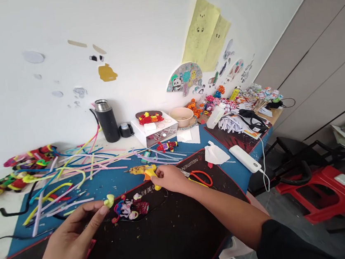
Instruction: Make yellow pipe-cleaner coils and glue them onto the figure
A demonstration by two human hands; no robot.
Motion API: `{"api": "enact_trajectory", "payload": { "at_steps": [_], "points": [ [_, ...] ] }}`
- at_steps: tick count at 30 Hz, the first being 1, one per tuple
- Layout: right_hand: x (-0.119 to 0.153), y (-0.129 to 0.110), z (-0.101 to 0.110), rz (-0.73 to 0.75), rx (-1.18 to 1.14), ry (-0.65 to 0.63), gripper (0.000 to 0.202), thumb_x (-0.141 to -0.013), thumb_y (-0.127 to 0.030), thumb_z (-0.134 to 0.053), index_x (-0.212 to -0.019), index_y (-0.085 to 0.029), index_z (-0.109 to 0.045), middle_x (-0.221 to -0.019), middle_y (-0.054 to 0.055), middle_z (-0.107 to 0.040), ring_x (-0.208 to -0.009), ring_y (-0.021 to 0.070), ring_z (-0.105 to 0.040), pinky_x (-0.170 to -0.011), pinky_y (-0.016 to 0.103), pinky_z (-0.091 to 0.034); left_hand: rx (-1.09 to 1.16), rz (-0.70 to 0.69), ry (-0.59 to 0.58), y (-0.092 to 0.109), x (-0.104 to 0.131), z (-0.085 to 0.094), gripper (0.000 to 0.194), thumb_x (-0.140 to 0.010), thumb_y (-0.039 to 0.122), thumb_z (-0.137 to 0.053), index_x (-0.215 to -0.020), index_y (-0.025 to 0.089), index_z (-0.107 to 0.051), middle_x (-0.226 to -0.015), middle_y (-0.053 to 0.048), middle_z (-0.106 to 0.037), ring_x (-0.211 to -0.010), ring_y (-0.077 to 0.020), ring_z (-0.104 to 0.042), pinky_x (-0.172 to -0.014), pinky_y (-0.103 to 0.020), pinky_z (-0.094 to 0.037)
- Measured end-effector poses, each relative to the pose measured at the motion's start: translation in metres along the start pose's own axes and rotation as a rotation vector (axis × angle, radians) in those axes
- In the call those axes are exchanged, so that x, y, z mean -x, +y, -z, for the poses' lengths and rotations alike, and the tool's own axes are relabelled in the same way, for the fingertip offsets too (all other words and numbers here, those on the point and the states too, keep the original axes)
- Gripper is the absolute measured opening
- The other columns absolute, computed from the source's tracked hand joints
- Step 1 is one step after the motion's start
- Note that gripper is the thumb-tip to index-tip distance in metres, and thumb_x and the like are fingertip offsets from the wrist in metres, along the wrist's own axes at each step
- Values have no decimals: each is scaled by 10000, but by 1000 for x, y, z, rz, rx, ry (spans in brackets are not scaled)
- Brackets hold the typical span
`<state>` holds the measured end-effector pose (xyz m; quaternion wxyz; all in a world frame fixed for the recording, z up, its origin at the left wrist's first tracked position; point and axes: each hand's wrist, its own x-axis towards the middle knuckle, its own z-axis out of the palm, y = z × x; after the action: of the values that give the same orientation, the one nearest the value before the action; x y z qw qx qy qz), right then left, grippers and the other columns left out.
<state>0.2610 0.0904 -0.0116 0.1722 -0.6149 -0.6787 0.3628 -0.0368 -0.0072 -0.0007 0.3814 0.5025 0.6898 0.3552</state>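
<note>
My left hand is at the lower left, pinching a small pale yellow-green fuzzy piece between thumb and fingers. My right hand has its fingers closed around the handle of a yellow hot glue gun, whose nozzle points left. Between the hands, a small fuzzy doll in dark red, white and blue lies on the black desk mat. Pliers with red and yellow handles rest just right of my right hand, partly hidden behind it.
Coloured pipe cleaners spread over the left side. At the back stand a black thermos, a white box and a pink bowl. A white power bank with a cable lies right. A red stool stands beyond the table.
</note>
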Motion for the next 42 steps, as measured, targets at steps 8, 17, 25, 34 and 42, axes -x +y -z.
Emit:
{"api": "enact_trajectory", "payload": {
  "at_steps": [8,17,25,34,42],
  "points": [
    [14,10,0,23,-669,-194,439,-983,-661,-617,-919,-243,-497,-695,-45,-607,-459,119,-556,-451,236,-339,54,-105,98,15,6,-8,723,-637,990,-754,-827,297,-830,-927,-53,-893,-904,-337,-836,-697,-323,-654],
    [43,22,-16,149,-1154,-573,586,-879,-710,-820,-1048,-225,-539,-698,-66,-604,-381,86,-434,-387,229,-271,78,-100,93,12,5,-16,739,-672,989,-740,-854,278,-830,-963,-69,-875,-937,-322,-813,-837,-353,-651],
    [43,4,-32,129,-1221,-784,493,-876,-550,-882,-1055,-200,-583,-708,-50,-622,-445,110,-575,-372,184,-278,52,-80,100,8,5,-16,722,-681,972,-741,-870,281,-828,-958,-64,-884,-930,-323,-821,-826,-349,-651],
    [42,-15,-28,127,-1240,-793,416,-862,-486,-864,-1035,-185,-635,-725,-16,-708,-465,133,-654,-369,180,-306,27,-127,82,-2,4,-14,688,-742,940,-729,-931,288,-845,-975,-63,-887,-915,-322,-822,-847,-361,-657],
    [32,-15,-32,129,-1323,-872,578,-877,-729,-865,-956,-206,-631,-549,-71,-592,-352,126,-540,-338,207,-308,-11,-122,86,5,6,-15,676,-764,947,-703,-879,296,-841,-935,-58,-876,-872,-309,-806,-859,-360,-661]
  ]
}}
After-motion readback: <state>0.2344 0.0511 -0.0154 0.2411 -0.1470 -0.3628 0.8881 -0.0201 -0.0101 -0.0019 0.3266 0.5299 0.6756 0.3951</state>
